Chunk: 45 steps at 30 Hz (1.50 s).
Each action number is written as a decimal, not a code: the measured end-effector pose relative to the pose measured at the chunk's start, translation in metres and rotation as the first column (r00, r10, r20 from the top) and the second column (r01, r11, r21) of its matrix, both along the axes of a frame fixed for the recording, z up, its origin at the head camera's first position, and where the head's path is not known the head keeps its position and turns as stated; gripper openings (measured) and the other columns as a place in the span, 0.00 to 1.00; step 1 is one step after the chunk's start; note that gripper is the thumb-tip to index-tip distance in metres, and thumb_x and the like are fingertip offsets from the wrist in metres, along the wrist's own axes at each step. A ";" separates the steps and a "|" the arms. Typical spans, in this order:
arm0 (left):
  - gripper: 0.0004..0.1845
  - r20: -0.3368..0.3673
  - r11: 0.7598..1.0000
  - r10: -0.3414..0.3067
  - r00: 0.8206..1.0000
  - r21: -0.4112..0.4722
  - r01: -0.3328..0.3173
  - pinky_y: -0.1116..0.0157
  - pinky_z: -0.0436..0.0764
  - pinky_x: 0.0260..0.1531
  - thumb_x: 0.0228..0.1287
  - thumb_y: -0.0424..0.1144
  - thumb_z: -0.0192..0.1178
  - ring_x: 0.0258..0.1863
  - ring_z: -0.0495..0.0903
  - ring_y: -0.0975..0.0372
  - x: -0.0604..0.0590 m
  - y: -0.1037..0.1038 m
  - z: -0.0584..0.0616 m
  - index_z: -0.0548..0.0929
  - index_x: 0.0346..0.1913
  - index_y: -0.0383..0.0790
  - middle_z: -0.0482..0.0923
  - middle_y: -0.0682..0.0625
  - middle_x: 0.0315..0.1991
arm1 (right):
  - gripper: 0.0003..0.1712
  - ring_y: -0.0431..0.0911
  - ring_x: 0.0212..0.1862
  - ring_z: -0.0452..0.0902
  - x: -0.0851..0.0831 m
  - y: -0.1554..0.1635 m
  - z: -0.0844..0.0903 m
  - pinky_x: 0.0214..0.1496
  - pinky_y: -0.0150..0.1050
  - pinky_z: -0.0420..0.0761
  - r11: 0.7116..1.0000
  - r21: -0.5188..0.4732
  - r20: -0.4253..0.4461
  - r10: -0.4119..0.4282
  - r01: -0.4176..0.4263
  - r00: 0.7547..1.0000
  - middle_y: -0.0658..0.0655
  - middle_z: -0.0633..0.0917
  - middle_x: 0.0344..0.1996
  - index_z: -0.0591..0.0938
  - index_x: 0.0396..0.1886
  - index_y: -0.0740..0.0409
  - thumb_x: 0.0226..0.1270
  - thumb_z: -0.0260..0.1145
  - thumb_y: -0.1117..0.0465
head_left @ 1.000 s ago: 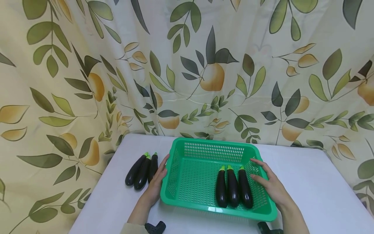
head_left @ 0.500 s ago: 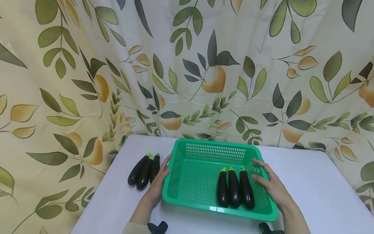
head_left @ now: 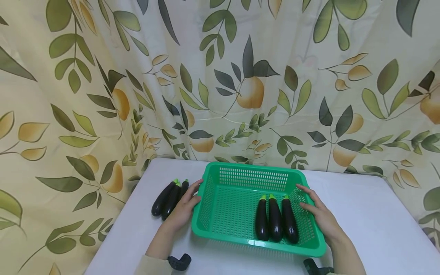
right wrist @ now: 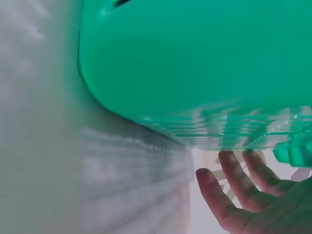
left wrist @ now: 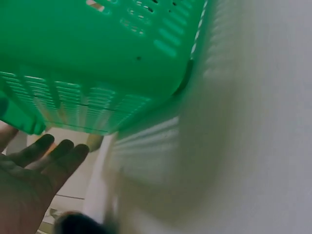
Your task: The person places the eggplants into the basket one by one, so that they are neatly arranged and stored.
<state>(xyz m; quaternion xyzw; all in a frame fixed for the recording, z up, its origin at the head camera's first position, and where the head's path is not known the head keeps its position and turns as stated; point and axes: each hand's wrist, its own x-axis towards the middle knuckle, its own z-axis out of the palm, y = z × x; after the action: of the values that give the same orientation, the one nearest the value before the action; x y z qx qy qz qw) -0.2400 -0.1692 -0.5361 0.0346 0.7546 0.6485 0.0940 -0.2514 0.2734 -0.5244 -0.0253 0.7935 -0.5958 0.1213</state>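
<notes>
Fingers of the left hand and right hand lie straight and relaxed, flanking the green basket.

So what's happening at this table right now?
A person has both hands at a green basket on a white table. The left hand is at its left side, the right hand rests against its right rim, fingers fairly straight. Three eggplants in the basket lie side by side near its right end. Three more eggplants lie on the table just left of the left hand.
</notes>
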 end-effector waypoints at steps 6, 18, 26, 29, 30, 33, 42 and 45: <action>0.29 -0.033 0.995 -0.017 0.999 -0.100 0.014 0.39 0.62 0.75 0.81 0.41 0.48 0.80 0.61 0.49 0.000 -0.002 0.010 0.60 0.79 0.67 0.60 0.53 0.81 | 0.34 0.80 0.77 0.47 0.000 0.002 -0.002 0.60 0.77 0.74 1.000 -0.016 0.005 0.017 -0.017 1.000 0.69 0.43 0.83 0.49 0.85 0.32 0.85 0.47 0.48; 0.28 -0.144 0.965 0.012 0.990 -0.258 -0.050 0.38 0.66 0.73 0.80 0.39 0.53 0.77 0.66 0.45 0.001 -0.012 0.026 0.65 0.78 0.59 0.67 0.49 0.77 | 0.35 0.80 0.77 0.48 0.000 0.005 -0.002 0.59 0.78 0.74 0.998 -0.054 -0.015 0.020 -0.021 1.000 0.69 0.44 0.83 0.49 0.85 0.35 0.85 0.47 0.48; 0.27 -0.172 0.949 -0.004 0.985 -0.310 -0.050 0.41 0.71 0.70 0.80 0.39 0.53 0.74 0.70 0.46 0.002 -0.019 0.030 0.66 0.77 0.59 0.70 0.49 0.75 | 0.35 0.81 0.77 0.49 0.000 0.005 -0.002 0.59 0.77 0.75 0.997 -0.077 -0.008 0.019 -0.020 1.000 0.69 0.44 0.83 0.49 0.85 0.35 0.85 0.47 0.49; 0.27 -0.171 0.942 0.000 0.985 -0.331 -0.058 0.41 0.72 0.69 0.80 0.40 0.54 0.74 0.70 0.47 0.004 -0.021 0.033 0.66 0.77 0.60 0.70 0.52 0.74 | 0.35 0.80 0.77 0.49 0.000 0.005 -0.002 0.59 0.77 0.74 0.996 -0.087 -0.002 0.021 -0.021 1.000 0.69 0.44 0.83 0.49 0.85 0.34 0.85 0.47 0.49; 0.27 -0.173 0.939 0.001 0.985 -0.339 -0.060 0.41 0.73 0.69 0.80 0.40 0.54 0.74 0.70 0.47 0.004 -0.022 0.034 0.67 0.77 0.60 0.70 0.52 0.74 | 0.34 0.80 0.77 0.49 0.000 0.005 -0.002 0.59 0.77 0.74 0.996 -0.088 0.000 0.021 -0.021 1.000 0.69 0.44 0.83 0.49 0.85 0.34 0.85 0.47 0.49; 0.27 -0.185 0.930 -0.005 0.983 -0.363 -0.063 0.40 0.74 0.68 0.80 0.40 0.54 0.74 0.70 0.46 0.005 -0.024 0.037 0.66 0.77 0.59 0.70 0.51 0.74 | 0.34 0.81 0.77 0.50 0.000 0.004 -0.002 0.59 0.77 0.75 0.996 -0.088 -0.003 0.021 -0.021 1.000 0.69 0.44 0.83 0.50 0.85 0.34 0.85 0.47 0.49; 0.29 -0.217 0.890 0.008 0.976 -0.444 -0.106 0.43 0.76 0.65 0.77 0.38 0.58 0.71 0.73 0.47 0.006 -0.028 0.040 0.68 0.77 0.53 0.73 0.46 0.72 | 0.34 0.81 0.77 0.48 -0.001 0.005 -0.001 0.59 0.78 0.73 0.996 -0.089 -0.004 0.030 -0.030 1.000 0.68 0.44 0.83 0.50 0.85 0.35 0.85 0.46 0.51; 0.28 -0.236 0.867 0.023 0.971 -0.479 -0.137 0.46 0.79 0.63 0.76 0.38 0.60 0.68 0.76 0.49 0.005 -0.029 0.038 0.70 0.76 0.50 0.75 0.45 0.70 | 0.34 0.81 0.77 0.48 0.000 0.005 -0.002 0.59 0.78 0.73 0.995 -0.092 0.000 0.034 -0.034 0.999 0.68 0.44 0.83 0.49 0.85 0.35 0.85 0.46 0.53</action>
<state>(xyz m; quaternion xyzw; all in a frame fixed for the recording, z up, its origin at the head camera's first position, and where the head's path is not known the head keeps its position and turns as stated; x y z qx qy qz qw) -0.2353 -0.1982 -0.4978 0.0504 0.9012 0.4304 -0.0126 -0.2515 0.2787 -0.5265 -0.0436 0.7646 -0.6296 0.1308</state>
